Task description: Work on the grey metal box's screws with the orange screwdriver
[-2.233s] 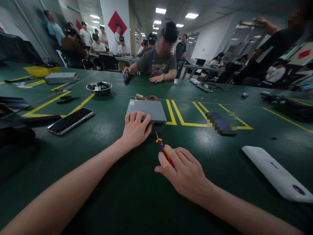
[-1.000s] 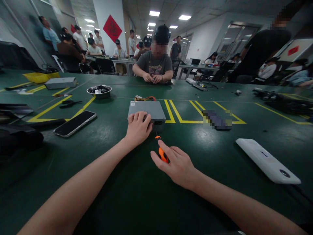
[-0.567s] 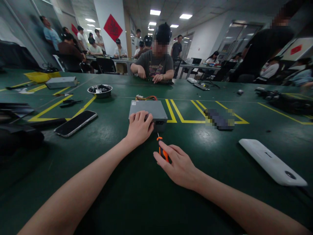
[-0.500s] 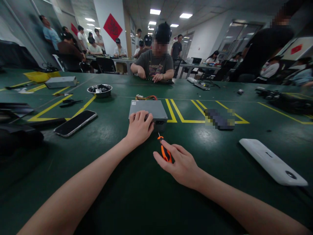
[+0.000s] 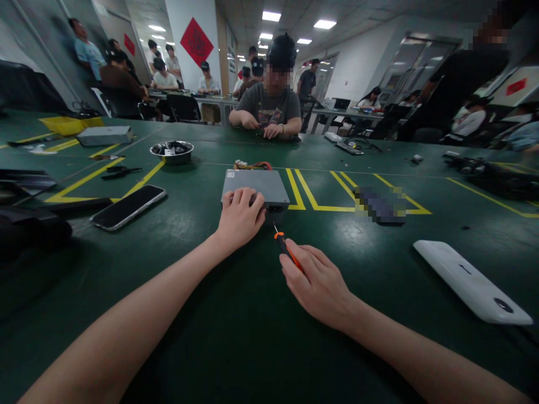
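Observation:
A grey metal computer power supply (image 5: 265, 184) lies on the green table, its coloured cables (image 5: 254, 165) coming out at the far side. My left hand (image 5: 242, 216) rests over its near left edge, fingers bent on the top and front. In my right hand (image 5: 315, 280) is a screwdriver (image 5: 290, 249) with an orange and black handle, held between thumb and fingers. Its thin tip points up and away, just short of the power supply's near face, where a dark socket shows. Whether the tip touches anything, I cannot tell.
Left of the power supply are a smartphone (image 5: 128, 207) and a metal bowl (image 5: 172, 152) with small parts. A white device (image 5: 471, 280) lies at the right, near a blurred dark object (image 5: 379, 205). Across the table sits a person (image 5: 269, 106) working with both hands.
My right thumb and fingers have closed round the screwdriver's handle, and that hand has shifted slightly right. The left hand and the power supply stay in place.

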